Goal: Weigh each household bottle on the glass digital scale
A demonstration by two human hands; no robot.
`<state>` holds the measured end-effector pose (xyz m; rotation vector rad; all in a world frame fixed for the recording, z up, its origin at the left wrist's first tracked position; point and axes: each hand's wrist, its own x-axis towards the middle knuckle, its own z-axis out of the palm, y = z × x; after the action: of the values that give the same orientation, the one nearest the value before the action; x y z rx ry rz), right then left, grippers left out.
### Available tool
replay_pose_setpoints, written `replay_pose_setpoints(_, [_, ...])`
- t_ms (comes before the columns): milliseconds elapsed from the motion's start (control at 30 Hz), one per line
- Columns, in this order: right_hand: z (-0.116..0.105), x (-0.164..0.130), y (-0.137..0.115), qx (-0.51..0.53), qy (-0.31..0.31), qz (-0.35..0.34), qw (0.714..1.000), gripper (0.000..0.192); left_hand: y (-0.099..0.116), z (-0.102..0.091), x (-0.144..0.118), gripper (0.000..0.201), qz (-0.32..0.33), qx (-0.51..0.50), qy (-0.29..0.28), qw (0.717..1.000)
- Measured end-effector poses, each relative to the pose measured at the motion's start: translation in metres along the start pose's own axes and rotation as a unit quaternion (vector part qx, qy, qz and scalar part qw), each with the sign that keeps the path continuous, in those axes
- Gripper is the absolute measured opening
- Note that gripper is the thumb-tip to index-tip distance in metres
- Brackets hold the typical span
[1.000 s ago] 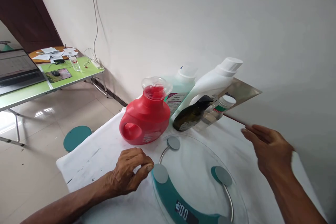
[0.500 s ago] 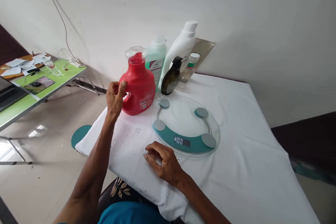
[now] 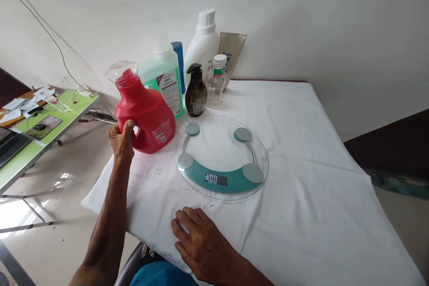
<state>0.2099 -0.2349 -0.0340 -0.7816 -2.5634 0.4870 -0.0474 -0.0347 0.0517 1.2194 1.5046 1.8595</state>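
Observation:
My left hand (image 3: 123, 139) is wrapped round the handle of a red detergent jug (image 3: 145, 114) with a clear cap. The jug leans to the left at the table's left side. My right hand (image 3: 197, 241) rests on the white cloth, empty, its fingers loosely bent and the thumb apart. Beyond it lies a round glass bathroom scale (image 3: 217, 154) with a teal band and a lit display that looks like 0.0. Nothing stands on the scale.
Behind the scale stand a green-liquid jug (image 3: 169, 85), a dark pump bottle (image 3: 196, 94), a clear white-capped bottle (image 3: 216, 85), a white bottle (image 3: 203, 44), a beige tube (image 3: 232, 53) and a blue container (image 3: 179, 60). A green desk (image 3: 73, 100) is at left.
The red jug has gone from upright to tilted left, with my left hand still at its handle. My right hand has drawn back toward me, away from the scale. The view has shifted.

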Motion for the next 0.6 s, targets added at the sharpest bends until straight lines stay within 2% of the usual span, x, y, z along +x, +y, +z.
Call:
replay_pose_setpoints(100, [0.002, -0.004, -0.002, 0.027, -0.048, -0.019, 0.998, 0.086, 0.012, -0.004, -0.004, 0.073, 0.031, 0.009, 0.013, 0.999])
replay_pose_setpoints(167, [0.004, -0.006, -0.001, 0.072, -0.075, -0.018, 0.994, 0.1, 0.025, -0.008, -0.007, 0.075, 0.05, -0.004, 0.014, 0.999])
replay_pose_setpoints(267, [0.005, -0.006, 0.002, 0.112, -0.091, -0.007, 0.99, 0.097, 0.049, -0.011, -0.012, 0.079, 0.071, -0.027, 0.009, 0.997])
replay_pose_setpoints(367, [0.005, -0.004, 0.003, 0.125, -0.087, -0.014, 0.988, 0.097, 0.073, -0.005, -0.016, 0.087, 0.086, -0.053, -0.005, 0.995])
replay_pose_setpoints(467, [0.005, -0.003, 0.004, 0.132, -0.09, -0.021, 0.987, 0.097, 0.09, 0.012, -0.022, 0.094, 0.08, -0.066, -0.018, 0.994])
replay_pose_setpoints(600, [0.007, -0.004, 0.005, 0.131, -0.091, -0.018, 0.987, 0.097, 0.093, 0.045, -0.035, 0.091, 0.059, -0.084, -0.053, 0.993])
